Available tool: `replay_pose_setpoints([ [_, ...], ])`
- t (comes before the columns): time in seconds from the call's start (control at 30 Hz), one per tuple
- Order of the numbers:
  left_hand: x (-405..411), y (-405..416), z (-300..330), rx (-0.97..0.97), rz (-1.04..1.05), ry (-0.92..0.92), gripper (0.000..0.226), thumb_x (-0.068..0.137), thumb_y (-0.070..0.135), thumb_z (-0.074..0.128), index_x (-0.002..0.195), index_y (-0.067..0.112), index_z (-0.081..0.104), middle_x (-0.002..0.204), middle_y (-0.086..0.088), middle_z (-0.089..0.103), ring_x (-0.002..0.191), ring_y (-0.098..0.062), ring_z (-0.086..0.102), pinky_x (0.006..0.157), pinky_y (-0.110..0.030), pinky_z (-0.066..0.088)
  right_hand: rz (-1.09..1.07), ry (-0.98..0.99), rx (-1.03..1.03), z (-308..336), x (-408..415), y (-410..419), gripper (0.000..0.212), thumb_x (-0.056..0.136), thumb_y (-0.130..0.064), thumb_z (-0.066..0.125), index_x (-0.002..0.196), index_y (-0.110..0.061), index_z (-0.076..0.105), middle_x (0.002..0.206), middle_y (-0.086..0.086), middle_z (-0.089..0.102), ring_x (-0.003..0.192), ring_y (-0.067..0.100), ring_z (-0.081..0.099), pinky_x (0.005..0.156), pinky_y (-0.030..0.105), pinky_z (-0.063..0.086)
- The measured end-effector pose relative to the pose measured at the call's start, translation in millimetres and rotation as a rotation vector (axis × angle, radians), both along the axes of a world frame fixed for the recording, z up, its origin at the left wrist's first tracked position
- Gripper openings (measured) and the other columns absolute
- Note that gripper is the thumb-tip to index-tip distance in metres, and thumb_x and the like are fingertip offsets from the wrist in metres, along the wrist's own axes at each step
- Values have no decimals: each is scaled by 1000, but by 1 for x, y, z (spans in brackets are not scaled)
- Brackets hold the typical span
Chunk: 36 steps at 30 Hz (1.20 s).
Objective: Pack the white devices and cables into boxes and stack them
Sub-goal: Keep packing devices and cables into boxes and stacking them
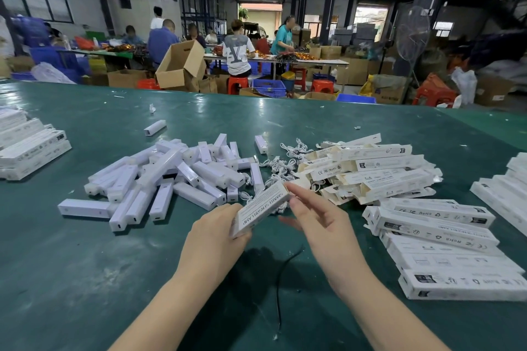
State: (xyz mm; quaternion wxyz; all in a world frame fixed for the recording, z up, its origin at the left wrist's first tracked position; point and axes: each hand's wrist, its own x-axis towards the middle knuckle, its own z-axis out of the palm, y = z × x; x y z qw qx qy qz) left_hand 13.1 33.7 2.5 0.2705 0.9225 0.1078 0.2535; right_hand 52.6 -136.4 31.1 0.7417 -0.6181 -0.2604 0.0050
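A long white printed box (261,208) is held tilted above the green table (85,279). My left hand (214,239) grips its near end. My right hand (319,219) touches the far end with its fingertips, fingers fairly straight. Behind and to the left lies a heap of white bar-shaped devices (171,179). Coiled white cables (281,171) lie in the middle behind the box. A pile of open, unfilled boxes (370,174) lies to the right of the cables.
Closed boxes lie in a row at the right (445,248), more at the far right edge (507,196), and a stack at the left (28,148). A black cable (282,288) lies on the table near me. People work at tables in the background.
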Motion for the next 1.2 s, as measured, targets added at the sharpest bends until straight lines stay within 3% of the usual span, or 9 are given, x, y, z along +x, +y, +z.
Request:
replay_pose_setpoints([
  [0.1, 0, 2, -2, -69, -30, -7, 10, 79, 22, 60, 75, 23, 52, 70, 8, 54, 68, -10, 50, 59, -23, 42, -39, -194, -142, -6, -7, 2, 41, 96, -10, 60, 119, -43, 65, 126, -8, 62, 121, 6, 56, 95, 26, 51],
  [0.2, -1, 3, -3, -115, -51, -32, 14, 79, 21, 61, 71, 20, 50, 66, 6, 53, 64, -12, 48, 56, -26, 41, -75, -285, -217, -8, -11, 3, 51, 93, -10, 62, 124, -50, 58, 141, -5, 49, 123, -3, 51, 95, 15, 47],
  [0.3, 0, 2, -4, -139, -75, -48, 11, 80, 21, 61, 73, 21, 53, 67, 8, 55, 62, -12, 47, 55, -25, 41, -117, -416, -248, -4, -12, 1, 48, 91, -9, 59, 130, -38, 56, 139, -8, 50, 117, -11, 52, 95, 12, 45],
  [0.43, -2, 2, -4, -105, -89, -74, 7, 79, 20, 66, 81, 22, 60, 66, 7, 56, 66, -11, 49, 58, -19, 42, -133, -517, -229, -4, -13, 0, 47, 94, -8, 47, 134, -31, 55, 127, -25, 58, 122, -5, 52, 97, 18, 45],
  [0.5, -3, 3, -3, -79, -84, -68, 9, 79, 20, 64, 77, 22, 56, 65, 7, 53, 64, -11, 46, 57, -20, 40, -161, -476, -151, -2, -14, -1, 36, 99, -15, 46, 128, -33, 57, 112, -27, 64, 108, -3, 60, 88, 12, 46],
  [0.6, -4, -1, 0, -32, -77, -29, 22, 77, 18, 62, 68, 26, 44, 65, 8, 49, 64, -11, 44, 57, -26, 39, -210, -252, -13, 0, -12, 0, 20, 99, -24, 56, 109, -36, 68, 105, -13, 71, 99, 13, 68, 84, 21, 53],
  [0.8, -5, -9, 6, 113, -28, 36, 37, 80, 24, 60, 61, 34, 30, 64, 10, 43, 66, -16, 42, 59, -32, 40, -186, -10, 78, 2, -2, -4, 19, 91, -14, 64, 96, -28, 75, 93, -8, 76, 86, 5, 71, 76, 13, 52],
  [1.0, -6, -9, 6, 151, 18, 58, 31, 82, 31, 58, 65, 37, 33, 65, 13, 44, 68, -13, 42, 55, -28, 33, -177, -8, 72, 1, -2, -5, 32, 91, -7, 63, 92, -36, 79, 97, -5, 76, 92, 7, 71, 83, 17, 54],
  [1.2, -6, -9, 5, 185, 36, 75, 22, 84, 35, 55, 74, 34, 35, 65, 14, 42, 69, -14, 42, 57, -28, 32, -187, -38, 29, 2, -2, -7, 29, 91, -2, 63, 98, -26, 77, 103, -5, 75, 102, 8, 69, 89, 19, 53],
])
